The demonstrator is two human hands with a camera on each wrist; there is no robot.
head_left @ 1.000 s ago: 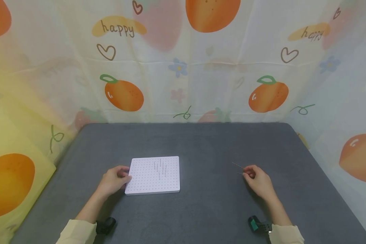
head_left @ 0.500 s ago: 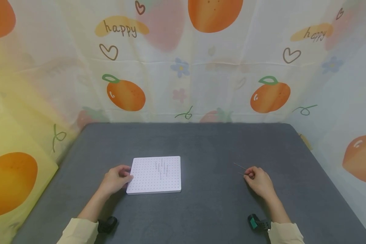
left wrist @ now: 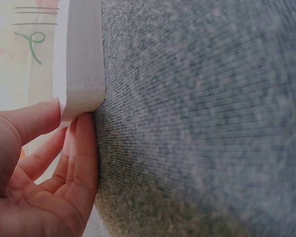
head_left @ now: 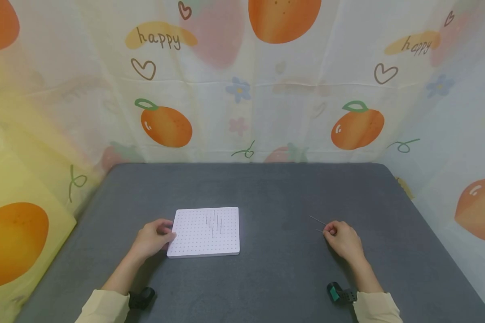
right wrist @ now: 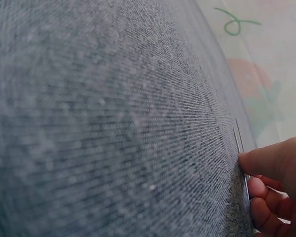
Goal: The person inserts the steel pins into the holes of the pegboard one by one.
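A white pegboard (head_left: 186, 244) with rows of small holes lies flat at the left of the middle. Several thin metal pins (head_left: 221, 226) stand upright in its upper right part. My left hand (head_left: 148, 240) grips the board's left edge; the left wrist view shows the thumb on the top face and fingers (left wrist: 83, 153) against the side, near a rounded corner (left wrist: 86, 96). Far to the right of the board, my right hand (head_left: 345, 242) pinches a thin metal pin (head_left: 317, 220) low over the table. A second thin line (head_left: 319, 230) beside it looks like another pin.
A dark grey cloth-covered table (head_left: 275, 278) lies under everything. Behind it hangs a fruit-printed curtain (head_left: 283, 103), with more of it along both sides. A black device (head_left: 142, 298) sits on the left wrist, another (head_left: 341, 294) on the right.
The head view has shifted slightly. Both hands keep their places at the board and at the pin, and the right wrist has moved only a little.
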